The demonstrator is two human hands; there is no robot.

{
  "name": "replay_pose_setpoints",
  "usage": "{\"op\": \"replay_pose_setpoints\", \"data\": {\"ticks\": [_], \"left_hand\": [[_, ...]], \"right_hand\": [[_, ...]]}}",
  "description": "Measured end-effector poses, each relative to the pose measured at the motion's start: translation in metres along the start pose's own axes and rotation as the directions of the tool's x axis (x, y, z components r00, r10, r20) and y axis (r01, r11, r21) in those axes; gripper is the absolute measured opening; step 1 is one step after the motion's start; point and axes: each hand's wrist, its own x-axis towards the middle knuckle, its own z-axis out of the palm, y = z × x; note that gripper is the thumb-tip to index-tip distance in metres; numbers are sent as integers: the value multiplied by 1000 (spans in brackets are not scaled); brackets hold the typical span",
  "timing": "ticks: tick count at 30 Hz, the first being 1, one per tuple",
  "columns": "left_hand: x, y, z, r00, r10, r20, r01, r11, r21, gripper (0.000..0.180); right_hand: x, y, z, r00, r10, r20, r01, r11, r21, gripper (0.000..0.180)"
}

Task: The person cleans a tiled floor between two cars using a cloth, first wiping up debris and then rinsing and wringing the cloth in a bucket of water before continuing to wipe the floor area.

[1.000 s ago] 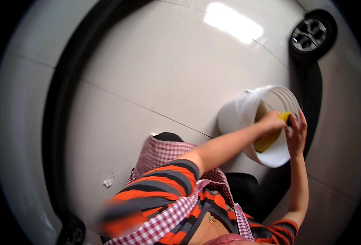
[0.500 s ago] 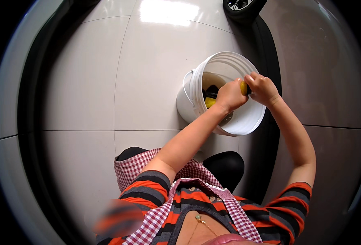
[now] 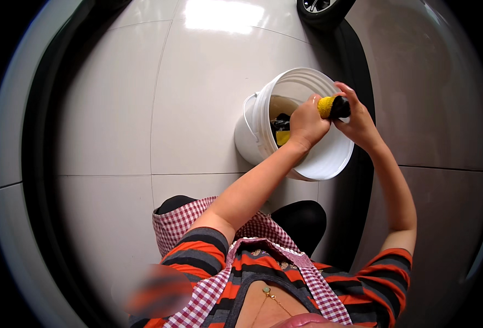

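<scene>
A twisted yellow-and-black cloth (image 3: 325,107) is bunched in my left hand (image 3: 309,124), whose fingers are wrapped tightly round it. Its black end sticks out on the right side of that fist. Around this end my right hand (image 3: 360,121) is spread, thumb below and fingers above, without closing on it. Both hands are over the mouth of a white bucket (image 3: 323,164). Murky brownish water (image 3: 280,104) lies inside, where black and yellow fabric (image 3: 283,138) also shows; whether it joins the held cloth is hidden behind my left hand and forearm.
The bucket tilts in view, its wire handle (image 3: 246,112) hanging on the left. Close on the right is a car's side (image 3: 427,120) with a dark sill, and a wheel (image 3: 320,11) stands ahead. Another pale vehicle panel (image 3: 12,126) borders the left. Pale tiles (image 3: 104,115) cover the floor.
My right hand has loosened its grip and its fingers have spread apart, exposing the cloth's black end. My left hand keeps hold in nearly the same place.
</scene>
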Motion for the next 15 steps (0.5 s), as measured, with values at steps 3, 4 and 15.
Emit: {"op": "replay_pose_setpoints", "data": {"ticks": [3, 4, 15], "left_hand": [[3, -9, 1, 997, -29, -76, 27, 999, -29, 30], [2, -7, 4, 997, -26, -71, 24, 999, -32, 30], [2, 21, -3, 971, 238, 36, -226, 954, -198, 34]], "right_hand": [[-20, 23, 32, 991, 83, -104, -36, 922, 386, 97], [-32, 35, 42, 978, 209, 18, -192, 858, 475, 108], [-16, 45, 125, 981, 124, -152, -42, 888, 458, 47]]}}
